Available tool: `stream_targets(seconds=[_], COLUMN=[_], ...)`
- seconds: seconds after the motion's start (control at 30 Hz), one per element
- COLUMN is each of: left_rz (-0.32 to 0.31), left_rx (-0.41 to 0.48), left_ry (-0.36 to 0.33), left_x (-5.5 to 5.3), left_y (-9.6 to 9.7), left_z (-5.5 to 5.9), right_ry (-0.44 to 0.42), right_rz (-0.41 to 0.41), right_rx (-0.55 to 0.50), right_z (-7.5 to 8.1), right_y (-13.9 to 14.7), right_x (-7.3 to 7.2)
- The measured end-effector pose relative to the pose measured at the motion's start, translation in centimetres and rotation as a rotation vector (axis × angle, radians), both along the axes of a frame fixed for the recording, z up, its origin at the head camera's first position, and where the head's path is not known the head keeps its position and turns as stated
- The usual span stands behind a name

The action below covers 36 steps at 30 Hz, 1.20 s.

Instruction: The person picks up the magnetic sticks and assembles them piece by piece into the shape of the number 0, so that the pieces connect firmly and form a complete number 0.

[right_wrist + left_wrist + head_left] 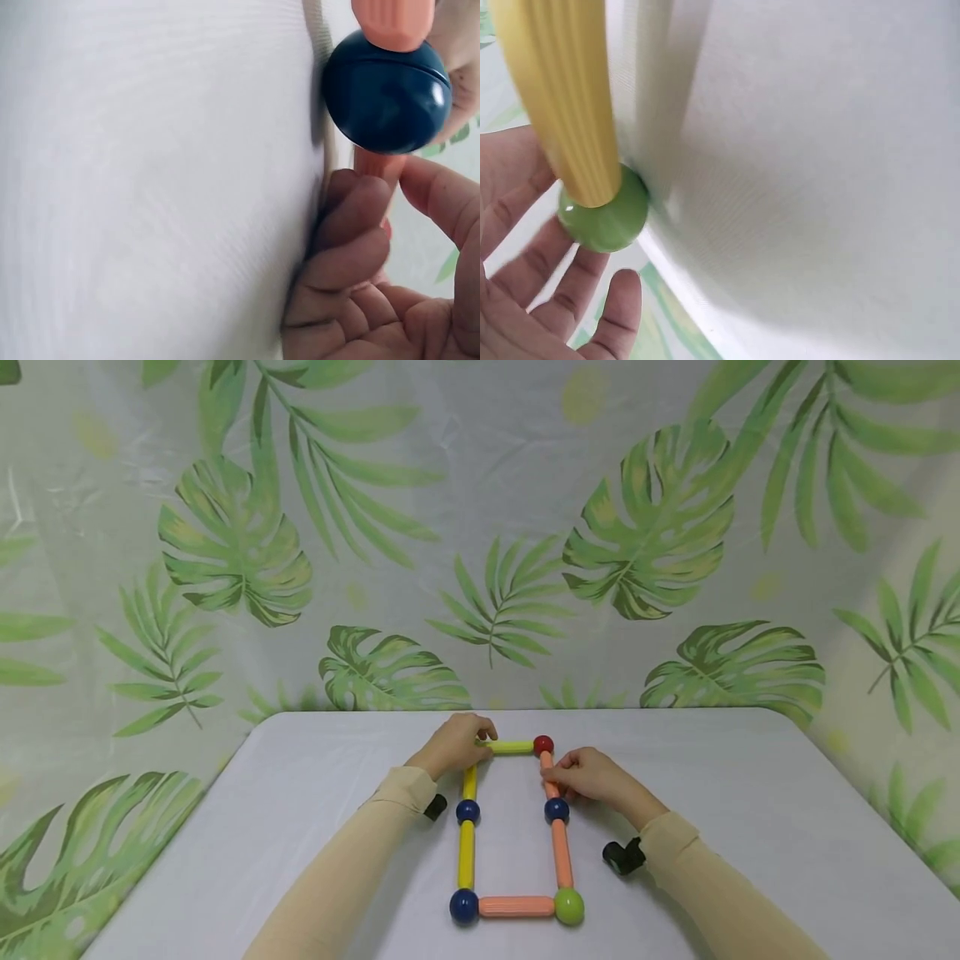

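A long rectangle of magnetic rods and balls lies on the white table. At its far left corner my left hand [457, 743] holds a green ball [604, 217], which the hand hides in the head view. A yellow rod [574, 112] joins that ball, and a yellow-green rod [512, 747] runs from my fingers to the red ball [543, 744]. With thumb and fingers, my right hand [594, 774] pinches the far orange rod [379, 165] on the right side, between the red ball and a navy ball [388, 91].
Nearer, the left side has a navy ball [468, 811], a yellow rod [467, 854] and a corner navy ball [464, 906]. An orange rod [516, 907] links it to a light green ball [569, 906]. Behind the table [337, 827] hangs a leaf-patterned sheet [495, 510].
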<state>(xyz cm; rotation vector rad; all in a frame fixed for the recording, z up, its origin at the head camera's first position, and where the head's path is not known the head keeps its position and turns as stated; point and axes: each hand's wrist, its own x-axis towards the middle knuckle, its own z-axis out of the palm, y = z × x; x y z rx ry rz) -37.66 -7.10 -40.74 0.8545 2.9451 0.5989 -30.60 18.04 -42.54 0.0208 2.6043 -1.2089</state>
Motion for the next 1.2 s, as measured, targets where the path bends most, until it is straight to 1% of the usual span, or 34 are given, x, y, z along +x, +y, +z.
stream_targets(seconds=[0.07,0.13,0.27,0.33,0.4,0.53,0.63,0.7,0.8,0.97,1.2], left_rz=[-0.009,-0.01,0.016,0.029,0.027,0.007,-0.027,-0.052,-0.078,-0.07,-0.067], left_rx=[0.008,0.026,0.069,0.095,0.122,0.185,0.22,0.239,0.268,0.297,0.305], left_ry=[0.022,0.029,0.036,0.014,-0.033,-0.196,-0.272,-0.289,-0.304,-0.317,-0.3], left_x=[0.5,1.2,3.0,3.9,4.9,6.9,8.0,8.3,8.6,8.6,8.1], left_y=[-0.4,-1.0,-2.7,-3.6,-4.5,-5.6,-5.9,-5.8,-5.3,-4.8,-4.6], left_z=[0.2,0.5,0.6,0.5,0.3,-0.3,-0.7,-0.9,-1.1,-1.3,-1.4], right_ry=[0.006,0.019,0.062,0.089,0.112,0.133,0.141,0.154,0.184,0.223,0.234], right_rz=[0.025,0.06,0.12,0.141,0.163,0.225,0.273,0.303,0.335,0.359,0.343], right_rx=[-0.003,-0.007,0.001,0.008,0.012,-0.014,-0.036,-0.045,-0.042,-0.036,-0.009], right_z=[0.1,0.2,0.3,0.5,0.7,0.9,0.8,0.6,0.4,0.5,0.4], right_y=[0.2,0.6,1.8,2.5,3.1,3.7,3.7,3.6,3.3,3.0,2.9], right_x=[0.1,0.3,1.1,1.7,2.3,3.3,3.7,3.9,4.0,4.1,3.5])
